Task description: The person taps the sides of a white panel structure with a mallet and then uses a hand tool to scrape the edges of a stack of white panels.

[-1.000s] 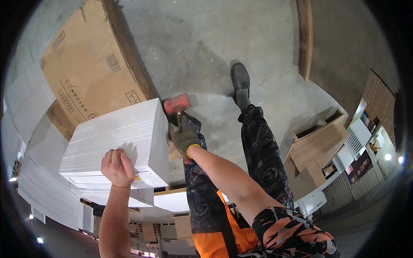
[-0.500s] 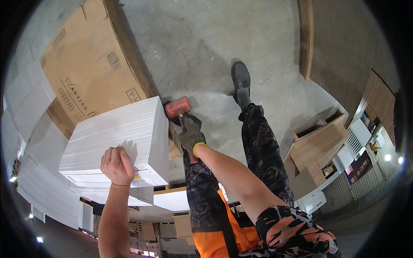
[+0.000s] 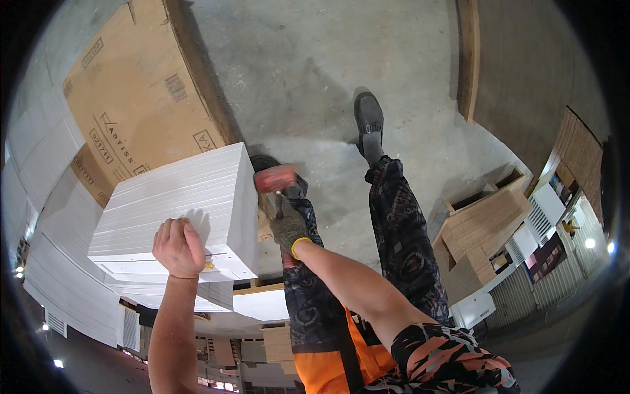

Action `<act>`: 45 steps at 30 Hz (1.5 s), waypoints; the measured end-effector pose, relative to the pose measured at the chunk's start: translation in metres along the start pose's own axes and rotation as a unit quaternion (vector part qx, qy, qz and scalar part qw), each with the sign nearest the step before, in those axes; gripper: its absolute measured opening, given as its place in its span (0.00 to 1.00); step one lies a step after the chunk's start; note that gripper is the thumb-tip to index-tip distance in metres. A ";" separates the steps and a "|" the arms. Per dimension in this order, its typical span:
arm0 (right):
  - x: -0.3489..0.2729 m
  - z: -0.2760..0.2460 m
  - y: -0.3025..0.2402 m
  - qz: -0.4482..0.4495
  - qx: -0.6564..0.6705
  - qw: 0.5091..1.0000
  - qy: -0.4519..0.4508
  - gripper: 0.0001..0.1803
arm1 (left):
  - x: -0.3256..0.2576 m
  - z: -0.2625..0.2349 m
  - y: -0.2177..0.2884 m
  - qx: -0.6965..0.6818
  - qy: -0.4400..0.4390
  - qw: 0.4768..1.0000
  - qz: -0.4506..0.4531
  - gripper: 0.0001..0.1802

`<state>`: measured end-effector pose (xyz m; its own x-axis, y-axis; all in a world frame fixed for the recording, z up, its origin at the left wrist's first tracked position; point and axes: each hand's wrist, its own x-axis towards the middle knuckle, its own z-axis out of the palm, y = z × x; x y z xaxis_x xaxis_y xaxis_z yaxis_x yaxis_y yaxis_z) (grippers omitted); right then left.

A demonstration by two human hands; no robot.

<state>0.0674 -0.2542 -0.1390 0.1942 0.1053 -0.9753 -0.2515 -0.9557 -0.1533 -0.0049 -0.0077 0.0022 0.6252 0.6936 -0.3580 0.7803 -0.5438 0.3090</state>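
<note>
My left hand [image 3: 178,248], bare, is closed in a fist over the front edge of a white slatted cabinet [image 3: 174,190]. What its fingers hold, if anything, is hidden. A small yellow piece shows on the cabinet beside that wrist. My right hand [image 3: 289,223], in a dark knit glove with a yellow cuff, grips a mallet. The red mallet head [image 3: 275,178] is slightly blurred, close to the cabinet's right side; whether they touch I cannot tell. A bit of red handle shows below the glove.
Under and beyond the cabinet lies a large brown cardboard box [image 3: 147,85]. White slatted panels [image 3: 72,243] stand at the left. Wooden pieces [image 3: 482,226] are on the right of the concrete floor [image 3: 302,59]. My shoe [image 3: 369,111] is ahead.
The mallet head has moved down and slightly right, with my gloved right hand slightly lower too. My left hand stays on the cabinet, which has shifted slightly in view.
</note>
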 end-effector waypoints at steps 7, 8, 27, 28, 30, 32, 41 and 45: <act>0.018 -0.007 -0.027 0.059 -0.008 0.998 0.006 0.31 | 0.000 0.000 0.001 0.001 0.004 1.000 0.003 0.10; 0.023 -0.009 -0.029 0.034 -0.017 0.999 -0.020 0.31 | 0.000 0.000 0.001 0.002 0.006 1.000 0.003 0.10; 0.036 -0.043 -0.068 -0.145 -0.114 0.983 -0.001 0.33 | -0.002 0.000 0.000 0.004 0.005 1.000 0.000 0.10; 0.036 -0.040 -0.070 -0.151 -0.124 0.980 0.022 0.33 | 0.000 0.000 0.001 0.001 0.006 1.000 0.001 0.10; 0.034 -0.035 -0.063 -0.163 -0.122 0.978 0.040 0.33 | 0.003 -0.001 0.002 -0.004 0.001 1.000 0.007 0.10; 0.034 -0.039 -0.058 -0.186 -0.103 0.977 0.031 0.33 | 0.001 -0.001 0.002 0.002 -0.001 1.000 0.001 0.10; -0.030 -0.043 -0.040 -0.016 -0.056 0.998 -0.028 0.41 | 0.001 -0.001 0.002 0.000 0.002 1.000 0.003 0.10; -0.043 -0.033 -0.039 0.059 -0.007 0.998 -0.001 0.42 | -0.001 -0.001 0.001 -0.005 0.003 1.000 -0.006 0.09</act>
<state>0.1002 -0.2302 -0.0860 0.1616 -0.0084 -0.9868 -0.2599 -0.9650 -0.0344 -0.0051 -0.0085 0.0038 0.6152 0.7028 -0.3572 0.7877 -0.5304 0.3133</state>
